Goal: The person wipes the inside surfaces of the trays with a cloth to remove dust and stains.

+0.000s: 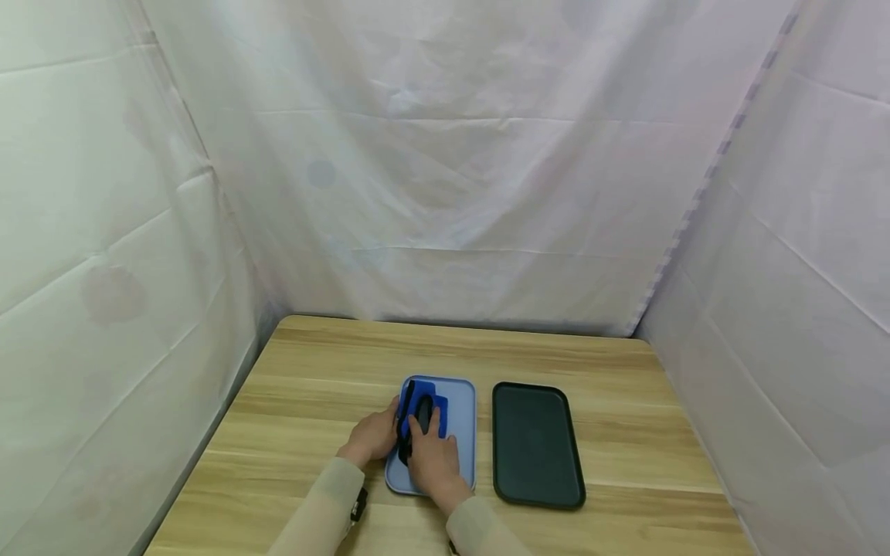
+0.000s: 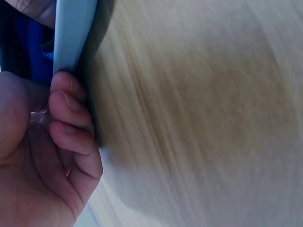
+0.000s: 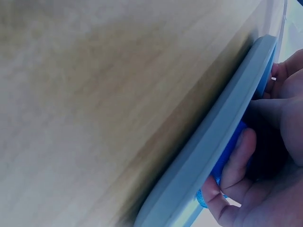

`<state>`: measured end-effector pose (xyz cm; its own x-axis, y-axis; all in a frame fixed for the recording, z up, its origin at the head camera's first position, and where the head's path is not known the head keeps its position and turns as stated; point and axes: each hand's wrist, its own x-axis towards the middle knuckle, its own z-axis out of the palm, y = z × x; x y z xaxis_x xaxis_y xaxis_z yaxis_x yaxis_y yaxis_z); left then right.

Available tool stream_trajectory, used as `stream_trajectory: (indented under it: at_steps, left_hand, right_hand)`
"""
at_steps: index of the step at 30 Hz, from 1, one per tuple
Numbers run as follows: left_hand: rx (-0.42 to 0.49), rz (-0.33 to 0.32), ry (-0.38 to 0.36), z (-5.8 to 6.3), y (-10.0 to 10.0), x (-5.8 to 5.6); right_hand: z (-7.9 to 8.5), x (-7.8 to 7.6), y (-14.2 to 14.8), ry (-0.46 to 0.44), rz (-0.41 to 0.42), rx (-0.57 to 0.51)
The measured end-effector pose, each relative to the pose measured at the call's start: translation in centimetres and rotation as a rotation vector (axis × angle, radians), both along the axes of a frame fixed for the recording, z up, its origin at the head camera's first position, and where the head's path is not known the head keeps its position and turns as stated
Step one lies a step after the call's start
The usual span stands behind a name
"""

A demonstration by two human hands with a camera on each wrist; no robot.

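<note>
We find no readable text, label, brand, number or sign in any of the three views, neither toward twelve o'clock nor toward six, neither at three o'clock nor at nine.

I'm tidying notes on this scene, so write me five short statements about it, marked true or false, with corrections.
1. The light blue tray and the dark tray lie on the wood-grain table. True.
2. The dark tray lies left of the light blue tray. False: it lies to the right.
3. The left hand is at the light blue tray's left edge. True.
4. The right hand rests on a blue-and-black item. True.
5. The blue-and-black item lies in the dark tray. False: it lies in the light blue tray.
</note>
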<state>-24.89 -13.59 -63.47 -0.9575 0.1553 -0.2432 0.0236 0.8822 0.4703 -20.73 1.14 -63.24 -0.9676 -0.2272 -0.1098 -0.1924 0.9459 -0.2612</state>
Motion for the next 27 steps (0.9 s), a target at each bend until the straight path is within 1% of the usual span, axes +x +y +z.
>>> stream_trajectory:
  at_steps: [4,11,17,24,27]
  left_hand:
    - [-0.006,-0.001,0.0,0.0,-0.1,0.1]
    - [0.001,0.011,-0.016,0.6,-0.1,0.3]
    - [0.01,0.025,-0.021,0.5,0.0,0.3]
    - [0.002,0.013,-0.003,0.5,0.1,0.3]
    - [0.011,0.02,-0.01,0.4,0.1,0.2]
  right_hand:
    - [0.0,0.5,0.0,0.012,0.009,0.014]
    - [0.0,1.2,0.0,0.02,0.025,0.026]
    - [0.3,1.7,0.1,0.025,0.032,0.04]
    - [0.5,2.3,0.3,0.073,0.047,0.069]
    - [0.5,2.5,0.4,0.09,0.052,0.077]
